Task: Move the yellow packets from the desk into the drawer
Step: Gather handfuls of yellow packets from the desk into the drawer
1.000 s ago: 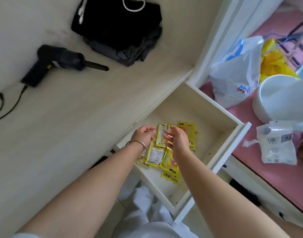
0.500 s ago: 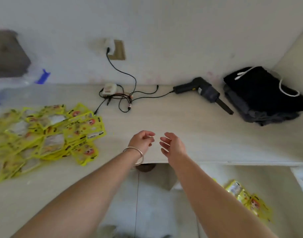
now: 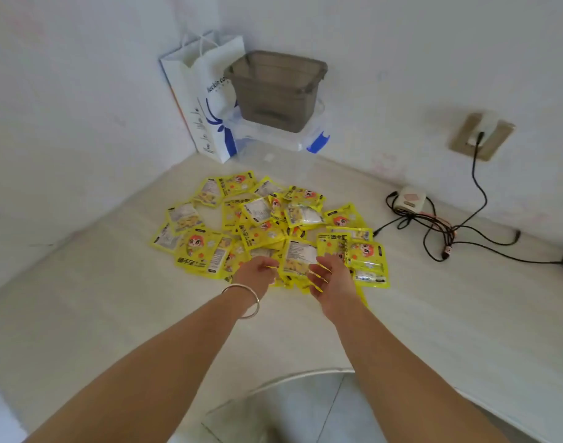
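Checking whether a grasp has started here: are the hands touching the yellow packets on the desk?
Touching. The head view shows the left hand and right hand on the near edge of the yellow packets, with packet edges between the fingers.

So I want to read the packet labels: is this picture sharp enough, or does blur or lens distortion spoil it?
Head view: the yellow printed packets are soft, so large characters show but small print is unreadable; the wide lens bends the pale desk edges; light is even, without harsh glare.
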Demonstrator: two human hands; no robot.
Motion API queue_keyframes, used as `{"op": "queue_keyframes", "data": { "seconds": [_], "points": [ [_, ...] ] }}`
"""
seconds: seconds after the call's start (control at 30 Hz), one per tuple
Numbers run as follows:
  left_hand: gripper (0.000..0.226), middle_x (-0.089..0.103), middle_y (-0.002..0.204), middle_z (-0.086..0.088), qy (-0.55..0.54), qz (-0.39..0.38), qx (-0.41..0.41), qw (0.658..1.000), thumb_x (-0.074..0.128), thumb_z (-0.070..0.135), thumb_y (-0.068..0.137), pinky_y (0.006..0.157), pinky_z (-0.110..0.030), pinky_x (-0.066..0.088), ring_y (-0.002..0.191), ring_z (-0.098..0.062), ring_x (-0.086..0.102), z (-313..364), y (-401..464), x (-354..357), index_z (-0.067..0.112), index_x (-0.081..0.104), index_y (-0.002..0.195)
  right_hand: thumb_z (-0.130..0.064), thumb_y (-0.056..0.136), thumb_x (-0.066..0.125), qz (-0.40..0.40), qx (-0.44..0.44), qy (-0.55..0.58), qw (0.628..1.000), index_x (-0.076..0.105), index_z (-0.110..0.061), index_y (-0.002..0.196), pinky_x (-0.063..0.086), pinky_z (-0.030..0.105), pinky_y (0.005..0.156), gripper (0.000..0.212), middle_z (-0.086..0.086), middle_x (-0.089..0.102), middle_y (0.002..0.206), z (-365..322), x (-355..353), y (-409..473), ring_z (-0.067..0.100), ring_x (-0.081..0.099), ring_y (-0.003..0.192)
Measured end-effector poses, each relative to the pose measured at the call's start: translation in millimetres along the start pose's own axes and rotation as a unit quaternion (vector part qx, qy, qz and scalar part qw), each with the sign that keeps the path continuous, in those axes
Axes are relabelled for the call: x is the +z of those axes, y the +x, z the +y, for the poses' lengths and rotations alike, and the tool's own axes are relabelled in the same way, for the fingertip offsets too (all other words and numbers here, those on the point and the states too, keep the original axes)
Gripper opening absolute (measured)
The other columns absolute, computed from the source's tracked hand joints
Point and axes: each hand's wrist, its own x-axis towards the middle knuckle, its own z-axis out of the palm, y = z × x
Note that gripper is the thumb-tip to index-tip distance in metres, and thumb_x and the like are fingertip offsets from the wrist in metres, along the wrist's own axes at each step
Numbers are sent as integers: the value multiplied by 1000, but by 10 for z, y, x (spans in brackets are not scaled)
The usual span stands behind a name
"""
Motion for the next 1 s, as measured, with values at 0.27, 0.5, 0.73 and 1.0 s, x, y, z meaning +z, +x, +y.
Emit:
{"op": "queue_keyframes", "data": {
  "seconds": [0.27,0.5,0.73,1.0],
  "points": [
    [24,57,67,-2,-43,103,-76,991,56,8,83,70,-29,40,66,-20,51,-185,471,-875,27,58,69,-22,90,57,-60,-36,-259,963,57,-20,75,38,24,56,15,-2,60,74,83,946,479,12,53,62],
    [18,65,104,-11,53,208,-135,967,49,20,91,88,-34,46,97,-29,61,-219,964,-1311,21,65,100,-22,89,55,-138,-114,-444,878,60,-19,86,40,25,59,6,1,60,90,-51,1636,910,18,58,78],
    [56,39,136,-23,-11,313,-320,894,59,24,86,102,-41,39,122,-40,47,-321,1337,-1660,3,36,133,-17,90,51,-194,-139,-592,770,61,-13,109,40,13,57,21,-2,58,99,150,2188,1227,13,55,77],
    [70,38,136,-19,-47,333,-316,887,63,36,84,95,-45,42,118,-42,51,-269,1777,-1905,6,29,138,-54,75,68,-150,-211,-828,497,40,-12,135,39,39,102,79,10,40,134,566,2597,1422,30,34,131]
  ]
}}
